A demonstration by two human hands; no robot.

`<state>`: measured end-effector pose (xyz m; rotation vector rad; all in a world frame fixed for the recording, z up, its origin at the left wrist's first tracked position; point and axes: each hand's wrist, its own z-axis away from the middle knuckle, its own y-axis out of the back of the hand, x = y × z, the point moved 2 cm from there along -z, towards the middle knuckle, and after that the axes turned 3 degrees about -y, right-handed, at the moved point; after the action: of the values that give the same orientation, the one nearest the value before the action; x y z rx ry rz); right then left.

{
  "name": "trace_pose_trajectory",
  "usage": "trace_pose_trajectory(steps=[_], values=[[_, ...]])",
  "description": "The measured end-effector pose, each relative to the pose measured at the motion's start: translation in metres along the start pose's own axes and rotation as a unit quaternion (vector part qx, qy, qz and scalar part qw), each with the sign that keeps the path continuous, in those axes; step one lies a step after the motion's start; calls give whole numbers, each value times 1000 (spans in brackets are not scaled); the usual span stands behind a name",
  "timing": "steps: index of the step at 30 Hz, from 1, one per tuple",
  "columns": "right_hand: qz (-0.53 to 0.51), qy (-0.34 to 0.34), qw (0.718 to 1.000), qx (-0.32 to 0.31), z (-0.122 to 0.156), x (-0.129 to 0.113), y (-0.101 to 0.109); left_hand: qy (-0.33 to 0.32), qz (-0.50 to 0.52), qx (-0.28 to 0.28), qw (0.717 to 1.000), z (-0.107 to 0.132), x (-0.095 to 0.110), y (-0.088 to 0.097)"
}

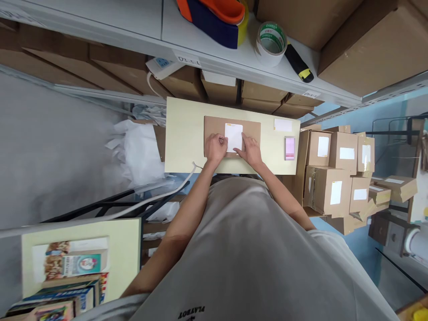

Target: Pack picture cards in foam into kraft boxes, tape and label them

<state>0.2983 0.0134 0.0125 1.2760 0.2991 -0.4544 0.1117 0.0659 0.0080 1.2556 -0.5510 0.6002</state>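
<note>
A flat brown cardboard box (211,125) lies on the cream tabletop (184,133). On its upper face is a white label (233,136) with a small yellow mark at its top left corner. My left hand (216,148) rests at the label's left edge, fingers curled and thumb and fingertip together; anything pinched between them is too small to make out. At the right edge of the label, my right hand (251,150) touches with thumb and forefinger spread apart.
A phone (290,148) and a white paper slip (282,125) lie at the table's right end. Overhead, a shelf holds a tape dispenser (227,26), a tape roll (270,43) and a box cutter (300,63). Labelled cartons (321,187) are stacked to the right. A white cable (143,203) hangs left.
</note>
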Motion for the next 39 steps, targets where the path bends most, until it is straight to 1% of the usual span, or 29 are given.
trace_pose_trajectory(steps=[4, 7, 9, 11, 13, 18, 19, 21, 24, 28, 31, 34, 39], values=[[5, -1, 1000, 14, -16, -1, -1, 2, -11, -2, 1000, 0, 3, 1], [35, -26, 999, 9, -31, -6, -1, 7, -18, -5, 1000, -1, 5, 4], [61, -28, 998, 8, -34, -11, -1, 13, -19, -13, 1000, -2, 6, 5], [76, -10, 997, 13, -30, -16, -2, 18, -22, -20, 999, -3, 7, 6], [84, 12, 996, 8, -20, -19, -5, 19, -29, -20, 999, -4, 8, 6], [123, 56, 989, -68, 11, -23, -8, 13, -55, -18, 998, -7, 8, 3], [126, 66, 987, -74, 14, -24, -7, 9, -62, -23, 998, -8, 8, 2], [123, 83, 987, -65, 17, -27, -4, -1, -73, -33, 997, -9, 8, 1], [115, 86, 989, -34, 7, -33, -1, -10, -73, -49, 996, -11, 7, 3], [114, 43, 992, -22, -18, -45, -6, -10, -47, -77, 996, -15, 1, 8], [113, 25, 993, -13, -27, -53, -9, 5, -12, -95, 995, -17, -5, 12], [115, 40, 992, -18, -18, -58, -12, 9, 18, -95, 995, -18, -9, 15], [126, 100, 986, -50, 18, -60, -21, -1, 25, -92, 995, -15, -11, 16]])
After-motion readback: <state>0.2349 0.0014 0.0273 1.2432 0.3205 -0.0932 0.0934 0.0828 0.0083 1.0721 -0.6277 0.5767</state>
